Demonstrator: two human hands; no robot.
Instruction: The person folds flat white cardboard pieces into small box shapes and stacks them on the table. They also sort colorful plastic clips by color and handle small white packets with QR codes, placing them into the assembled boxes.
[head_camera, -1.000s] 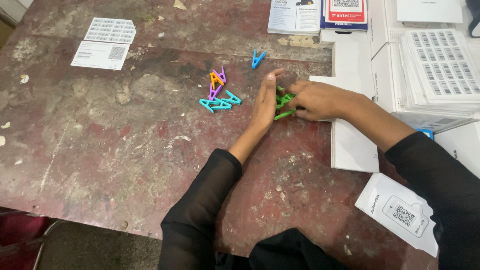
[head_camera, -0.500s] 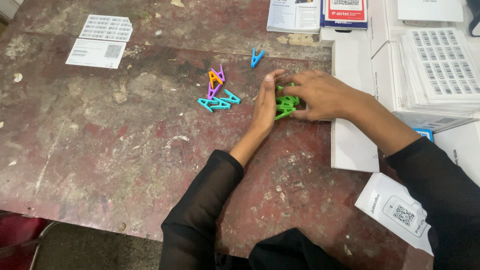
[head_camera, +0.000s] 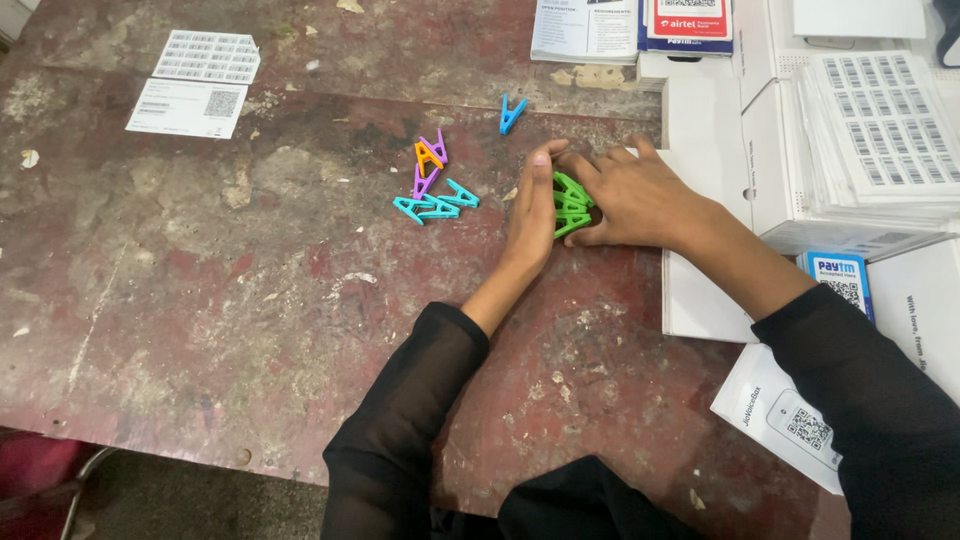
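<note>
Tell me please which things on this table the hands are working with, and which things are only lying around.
In hand:
- green clips, pressed between the left hand and the right hand
- loose clips close by: teal clips, orange clip, purple clips, blue clip

Lying about:
- sticker sheets at the far left
- white boxes and stacked label sheets
- booklets
- paper leaflet

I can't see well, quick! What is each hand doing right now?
Left hand: open, its edge pressed against the green pieces.
Right hand: cupped over the green pieces, not gripping them.
</note>
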